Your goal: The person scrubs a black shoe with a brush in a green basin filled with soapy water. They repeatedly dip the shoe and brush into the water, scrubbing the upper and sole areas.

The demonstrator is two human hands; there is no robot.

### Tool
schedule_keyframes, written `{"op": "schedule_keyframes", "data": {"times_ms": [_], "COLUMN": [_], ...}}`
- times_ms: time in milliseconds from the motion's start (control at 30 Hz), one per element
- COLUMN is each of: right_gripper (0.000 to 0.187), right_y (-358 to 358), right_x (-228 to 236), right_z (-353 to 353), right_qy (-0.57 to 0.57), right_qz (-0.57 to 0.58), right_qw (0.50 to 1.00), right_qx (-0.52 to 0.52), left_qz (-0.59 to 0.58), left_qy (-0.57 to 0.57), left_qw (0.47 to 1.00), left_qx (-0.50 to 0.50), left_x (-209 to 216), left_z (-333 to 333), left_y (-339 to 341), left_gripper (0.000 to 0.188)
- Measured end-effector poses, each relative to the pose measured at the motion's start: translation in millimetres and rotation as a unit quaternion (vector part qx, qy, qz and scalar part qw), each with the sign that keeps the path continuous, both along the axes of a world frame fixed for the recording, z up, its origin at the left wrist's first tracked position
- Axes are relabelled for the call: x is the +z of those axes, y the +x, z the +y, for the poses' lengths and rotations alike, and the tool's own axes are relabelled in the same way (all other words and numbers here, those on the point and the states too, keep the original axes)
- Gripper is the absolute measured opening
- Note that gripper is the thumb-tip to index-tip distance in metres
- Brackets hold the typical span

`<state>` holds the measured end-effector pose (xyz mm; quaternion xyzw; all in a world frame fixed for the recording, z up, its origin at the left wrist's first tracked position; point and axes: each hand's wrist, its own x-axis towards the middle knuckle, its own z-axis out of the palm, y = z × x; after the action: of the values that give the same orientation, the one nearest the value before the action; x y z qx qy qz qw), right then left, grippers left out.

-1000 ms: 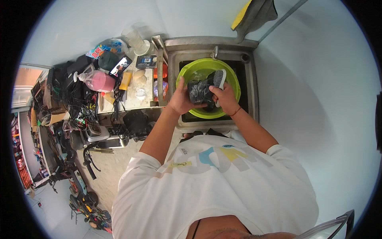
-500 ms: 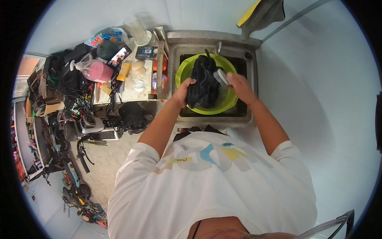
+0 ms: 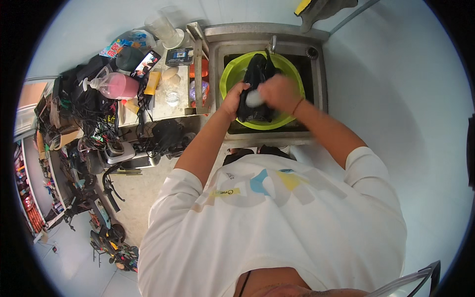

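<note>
A wet-looking black fabric item [image 3: 256, 70], possibly a bag, lies bunched in a bright green basin [image 3: 228, 79]. The basin stands inside a metal sink [image 3: 317, 94]. At the item's left side, my left hand [image 3: 233, 101] grips its edge with the thumb on top. My right hand [image 3: 281, 94], smeared by motion, is closed around a scrub brush [image 3: 254, 99] with a pale grey back. The brush lies over the middle of the black fabric; its bristle side is hidden.
A tap [image 3: 273, 43] rises behind the basin. Left of the sink, a cluttered counter holds a pink soap pump bottle [image 3: 118, 86], a phone [image 3: 147, 63] and a clear jug [image 3: 166, 32]. A squeegee-like tool [image 3: 316, 12] hangs at the back wall.
My right hand has brought the brush left and down, from the fabric's right edge onto its middle. My left hand keeps its grip. The whole view has shifted slightly.
</note>
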<state>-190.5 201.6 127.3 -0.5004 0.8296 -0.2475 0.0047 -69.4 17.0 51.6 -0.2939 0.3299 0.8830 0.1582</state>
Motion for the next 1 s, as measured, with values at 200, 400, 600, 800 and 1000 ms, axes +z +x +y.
{"op": "schedule_keyframes", "data": {"times_ms": [200,400,600,800,1000], "right_gripper": [0.042,0.052,0.056,0.061,0.059], "right_y": [32,-72,-29,-21,-40], "right_x": [3,-118,-239,-336,-241], "right_z": [-1,60,74,64,33], "right_qy": [0.014,-0.046,0.124,0.187,0.497], "right_qz": [-0.031,-0.365,-0.468,-0.335,-0.328], "right_qw": [0.992,0.832,0.752,0.828,0.787], "right_qx": [0.124,-0.415,-0.447,-0.409,-0.162], "left_qz": [-0.012,0.024,0.024,-0.017,-0.022], "left_qy": [-0.065,-0.112,-0.064,-0.080,-0.072], "left_qw": [0.997,0.990,0.991,0.990,0.990], "left_qx": [0.028,0.088,0.117,0.117,0.116], "left_x": [-1,11,1,2,-28], "left_z": [-1,-9,-19,-10,-5], "left_y": [5,16,46,54,58], "left_gripper": [0.062,0.082,0.083,0.094,0.097]}}
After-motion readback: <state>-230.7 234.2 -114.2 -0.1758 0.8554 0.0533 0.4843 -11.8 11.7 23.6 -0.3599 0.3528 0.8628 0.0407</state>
